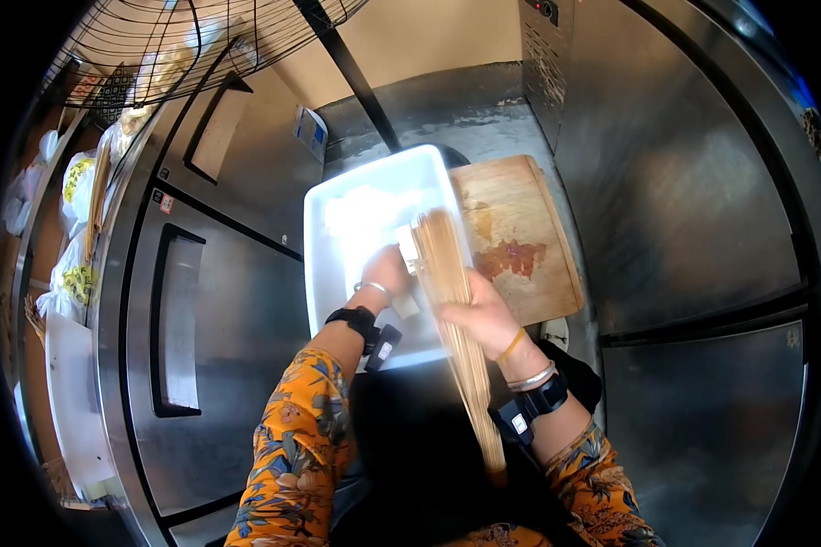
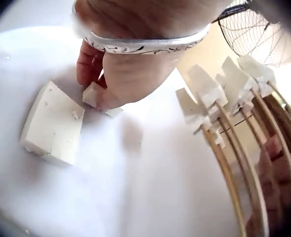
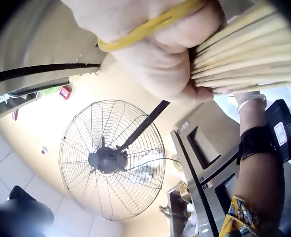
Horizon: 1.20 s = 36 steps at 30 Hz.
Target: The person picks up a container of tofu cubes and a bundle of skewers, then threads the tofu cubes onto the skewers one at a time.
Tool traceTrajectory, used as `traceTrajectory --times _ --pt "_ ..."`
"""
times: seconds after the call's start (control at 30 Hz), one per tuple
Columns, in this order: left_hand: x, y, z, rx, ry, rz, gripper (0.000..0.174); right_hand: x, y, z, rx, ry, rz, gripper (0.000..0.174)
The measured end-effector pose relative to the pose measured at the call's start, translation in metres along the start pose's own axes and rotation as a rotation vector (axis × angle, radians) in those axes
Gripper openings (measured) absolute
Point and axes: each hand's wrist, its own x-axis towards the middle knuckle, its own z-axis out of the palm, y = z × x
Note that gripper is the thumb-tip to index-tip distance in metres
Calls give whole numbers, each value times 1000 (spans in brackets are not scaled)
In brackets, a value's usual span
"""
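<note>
A thick bundle of thin wooden sticks (image 1: 465,365) is gripped by the right hand (image 1: 483,314), which shows from the wrist side in the right wrist view. In the left wrist view several sticks bear white blocks (image 2: 207,86) at their tips. The left hand (image 1: 385,273) is low inside the white tub (image 1: 315,264); its thumb and fingers pinch a small white piece (image 2: 92,95). Beside that hand a larger white block (image 2: 54,126) lies on the tub's floor. Glare hides much of the tub's contents in the head view.
A wooden board (image 1: 520,201) with a reddish wet patch lies right of the tub. Steel cabinets (image 1: 237,301) stand on the left and more steel doors (image 1: 684,182) on the right. A wire-caged fan (image 3: 106,160) is overhead; bags (image 1: 77,191) fill the left shelf.
</note>
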Motion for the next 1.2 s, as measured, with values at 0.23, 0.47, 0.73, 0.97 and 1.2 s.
traceTrajectory --times 0.23,0.47,0.73,0.97,1.2 --pt "-30 -30 -51 -1274 -27 -334 29 3 5 0 22 -62 9 46" --pt "-49 2 -100 -1689 83 -292 32 3 14 4 -161 -58 24 50" --pt "-46 9 -94 -1745 47 -370 29 7 30 1 -179 -32 -38 50" --pt "-54 22 -104 -1462 73 -219 27 3 17 1 -206 -35 26 50" --pt "-55 0 -101 -1260 157 -215 22 7 28 0 -192 -25 22 49"
